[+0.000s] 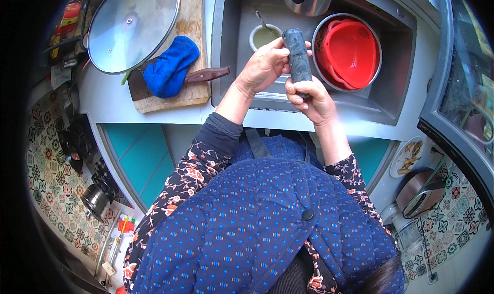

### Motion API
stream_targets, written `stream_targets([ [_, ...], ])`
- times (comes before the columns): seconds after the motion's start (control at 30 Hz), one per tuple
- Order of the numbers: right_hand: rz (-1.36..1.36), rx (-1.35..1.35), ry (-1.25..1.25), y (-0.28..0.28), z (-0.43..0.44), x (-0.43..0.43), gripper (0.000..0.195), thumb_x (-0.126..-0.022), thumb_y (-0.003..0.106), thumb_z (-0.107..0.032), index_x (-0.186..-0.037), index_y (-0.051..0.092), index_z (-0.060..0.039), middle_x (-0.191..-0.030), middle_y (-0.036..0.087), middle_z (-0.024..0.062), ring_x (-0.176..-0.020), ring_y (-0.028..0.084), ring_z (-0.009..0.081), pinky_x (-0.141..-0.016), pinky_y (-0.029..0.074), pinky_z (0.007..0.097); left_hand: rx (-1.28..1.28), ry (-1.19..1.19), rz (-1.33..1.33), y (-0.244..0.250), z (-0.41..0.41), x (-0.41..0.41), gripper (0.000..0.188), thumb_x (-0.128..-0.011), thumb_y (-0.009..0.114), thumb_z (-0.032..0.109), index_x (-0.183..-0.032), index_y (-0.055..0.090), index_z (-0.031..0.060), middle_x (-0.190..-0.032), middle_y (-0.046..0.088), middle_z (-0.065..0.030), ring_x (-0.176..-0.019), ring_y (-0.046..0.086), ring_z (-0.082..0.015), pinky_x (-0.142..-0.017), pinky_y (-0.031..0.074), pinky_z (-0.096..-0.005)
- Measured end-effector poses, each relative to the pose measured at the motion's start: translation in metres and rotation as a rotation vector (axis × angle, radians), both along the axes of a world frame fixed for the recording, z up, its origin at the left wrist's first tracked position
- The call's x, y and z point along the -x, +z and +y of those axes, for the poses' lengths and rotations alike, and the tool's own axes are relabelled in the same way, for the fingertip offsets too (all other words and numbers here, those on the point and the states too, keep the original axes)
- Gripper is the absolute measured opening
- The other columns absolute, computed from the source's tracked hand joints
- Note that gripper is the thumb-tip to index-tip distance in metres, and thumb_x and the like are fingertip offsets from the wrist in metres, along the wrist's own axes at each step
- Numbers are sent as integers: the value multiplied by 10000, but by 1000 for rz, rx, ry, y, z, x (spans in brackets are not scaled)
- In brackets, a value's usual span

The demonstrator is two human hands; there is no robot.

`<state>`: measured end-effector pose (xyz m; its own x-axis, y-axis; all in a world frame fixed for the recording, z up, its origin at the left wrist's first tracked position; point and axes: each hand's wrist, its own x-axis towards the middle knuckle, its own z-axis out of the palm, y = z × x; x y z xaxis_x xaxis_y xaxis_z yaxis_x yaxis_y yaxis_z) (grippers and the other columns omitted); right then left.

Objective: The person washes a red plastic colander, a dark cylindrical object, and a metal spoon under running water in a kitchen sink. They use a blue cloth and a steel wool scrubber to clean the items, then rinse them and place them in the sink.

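Over the front of the sink, both hands hold a dark grey cylindrical roll [298, 56] with a creased surface, nearly upright in the view. My left hand [268, 64] grips its upper part, the thumb in front and fingertips showing on the far side. Around its lower end my right hand [313, 98] is closed. Behind the hands, in the grey sink [393, 78], sits a small white bowl [251, 39] of cloudy greenish liquid with a spoon in it. Right of the roll, a red plastic basin [353, 53] rests inside a metal pot [317, 68].
Left of the sink, a wooden cutting board [193, 20] bears a glass lid [133, 35] and a cleaver [208, 74] partly covered by a blue cloth [171, 68]. A metal faucet [318, 4] overhangs the sink. An open window frame [436, 89] juts in at right, above a toaster [422, 193].
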<state>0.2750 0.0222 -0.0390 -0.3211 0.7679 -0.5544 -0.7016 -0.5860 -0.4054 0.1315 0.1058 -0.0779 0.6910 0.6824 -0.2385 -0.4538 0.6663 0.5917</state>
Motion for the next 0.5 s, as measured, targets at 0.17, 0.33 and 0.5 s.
stream_targets([
  [0.17,-190,-55,25,-3,-2,5,358,-807,592,-74,-1113,448,42,-771,515,72,-563,460,87,-417,332,162,54,36,44,0,0,-7,471,-934,506,252,-1316,406,-5,-1284,520,-174,-1147,558,-243,-959,482,-354],
  [0.33,55,16,-17,-7,-6,3,282,-810,597,-93,-1019,464,40,-773,509,66,-572,461,84,-413,337,161,-39,0,43,3,-3,-6,509,-893,572,233,-1313,409,-6,-1271,523,-162,-1142,557,-235,-961,479,-353],
  [0.5,22,10,-12,-10,-7,3,252,-812,596,-102,-978,470,39,-777,504,67,-575,455,79,-413,346,155,-36,-19,79,5,-1,-5,553,-864,612,234,-1321,406,0,-1291,502,-151,-1158,541,-235,-966,475,-362],
])
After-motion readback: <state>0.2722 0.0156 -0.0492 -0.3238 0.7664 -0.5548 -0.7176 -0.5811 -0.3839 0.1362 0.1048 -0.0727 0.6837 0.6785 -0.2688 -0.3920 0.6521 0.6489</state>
